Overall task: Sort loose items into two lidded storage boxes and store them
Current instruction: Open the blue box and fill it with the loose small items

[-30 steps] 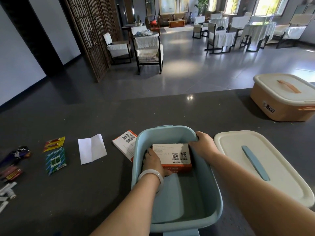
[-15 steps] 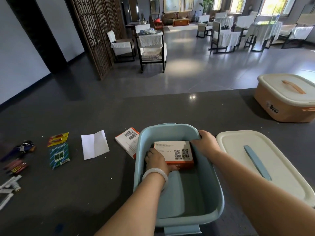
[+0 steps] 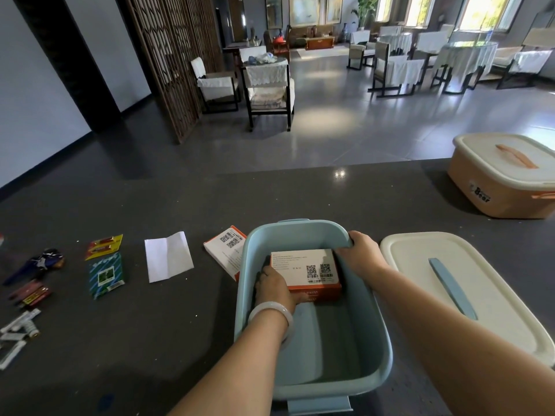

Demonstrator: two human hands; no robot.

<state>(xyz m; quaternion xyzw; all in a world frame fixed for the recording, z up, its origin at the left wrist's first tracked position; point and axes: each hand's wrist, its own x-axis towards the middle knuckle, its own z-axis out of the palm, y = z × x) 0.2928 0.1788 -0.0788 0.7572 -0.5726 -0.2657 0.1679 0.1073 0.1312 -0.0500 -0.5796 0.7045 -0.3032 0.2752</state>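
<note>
Fingers of the left hand curl round the near left corner of the white-and-orange carton, thumb on its near edge, though the fingertips are hidden between the carton and the wall. The right hand grips the far right rim of the blue box. The carton lies flat at the far end of that box, so the first item looks as good as placed, with most of the floor bare for more. Its cream lid lies off, just to the right. The orange box sits lidded at the far right, apparently untouched. Much is left: a second carton touches the blue box's left wall, and a folded paper, a green packet and small sachets are spread leftward along the counter. Bare counter lies between them, and the far edge is well off.
</note>
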